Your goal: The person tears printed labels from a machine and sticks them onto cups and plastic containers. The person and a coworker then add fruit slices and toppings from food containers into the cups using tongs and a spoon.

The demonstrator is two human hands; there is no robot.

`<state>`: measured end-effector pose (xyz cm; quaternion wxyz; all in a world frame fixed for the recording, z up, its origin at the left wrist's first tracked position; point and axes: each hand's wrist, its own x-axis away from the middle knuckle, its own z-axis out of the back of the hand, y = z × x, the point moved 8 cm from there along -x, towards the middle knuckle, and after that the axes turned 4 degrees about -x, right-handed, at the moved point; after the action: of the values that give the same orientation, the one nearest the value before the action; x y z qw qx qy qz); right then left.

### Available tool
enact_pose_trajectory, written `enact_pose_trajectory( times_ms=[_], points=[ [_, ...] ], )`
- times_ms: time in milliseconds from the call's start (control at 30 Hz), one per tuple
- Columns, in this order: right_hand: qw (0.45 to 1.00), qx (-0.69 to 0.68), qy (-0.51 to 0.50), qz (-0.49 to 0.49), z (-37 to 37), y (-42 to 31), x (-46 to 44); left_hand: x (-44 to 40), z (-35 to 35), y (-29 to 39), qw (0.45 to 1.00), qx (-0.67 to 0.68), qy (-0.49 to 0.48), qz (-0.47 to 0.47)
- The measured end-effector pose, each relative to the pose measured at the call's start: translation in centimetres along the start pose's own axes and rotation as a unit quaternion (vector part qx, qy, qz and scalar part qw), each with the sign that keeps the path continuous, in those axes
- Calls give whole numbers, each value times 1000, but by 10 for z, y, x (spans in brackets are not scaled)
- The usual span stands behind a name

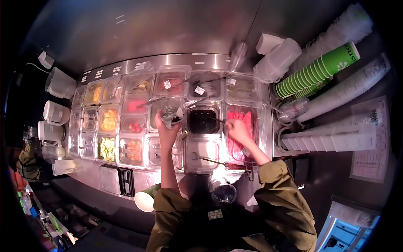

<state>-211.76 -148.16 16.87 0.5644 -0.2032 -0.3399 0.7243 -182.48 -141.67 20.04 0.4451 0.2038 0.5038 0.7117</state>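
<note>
My left hand (166, 129) is wrapped round a clear plastic cup (171, 112) with a little dark stuff inside, above the bins left of the black one. My right hand (237, 129) grips a dark utensil handle (219, 120) that reaches left into a bin of black, glossy pieces (203, 121). The tip of the utensil is hard to make out among the dark pieces. Beneath and beside my right hand is a bin of pink-red slices (239, 147). Below the black bin, a long-handled spoon (210, 160) lies across a pale, lidded bin (202, 149).
Bins of orange pieces (109, 120) and green slices (108, 148) sit further left. Stacked green cups (312, 71) and clear cups lie at the right. Near the front edge are a scale (126, 181), a green-and-white cup (145, 201) and a clear cup (223, 192).
</note>
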Motion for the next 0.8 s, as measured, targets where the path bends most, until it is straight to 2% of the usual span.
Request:
enact_pose_trajectory(
  times_ms=[33,100,200,300,333,433,467,600,700,800],
  points=[
    [997,72,-28,8,-20,-3,-8,1,1,3,1000,-2,3,-2],
    [994,88,-39,55,-52,-7,-18,1,5,10,1000,-6,3,-10],
    [989,80,-93,79,-63,-18,-13,4,10,10,1000,-7,1,-11],
    [983,19,-170,66,-61,-9,-15,6,13,4,1000,-1,9,1],
    [976,-39,-215,24,-61,-2,-17,6,13,4,1000,0,10,-1],
    [970,-190,-131,-81,-84,39,-30,7,9,2,1000,7,10,4],
    [960,-254,-81,-85,-85,35,-28,7,6,0,1000,11,9,6],
    [932,-301,-90,-180,-83,38,-16,7,6,9,1000,-21,3,-16],
    [884,-381,-88,-257,-63,42,0,6,8,6,999,-43,-2,-22],
    [873,-399,-99,-261,-34,28,15,6,10,17,997,-70,6,-38]
  ],
)
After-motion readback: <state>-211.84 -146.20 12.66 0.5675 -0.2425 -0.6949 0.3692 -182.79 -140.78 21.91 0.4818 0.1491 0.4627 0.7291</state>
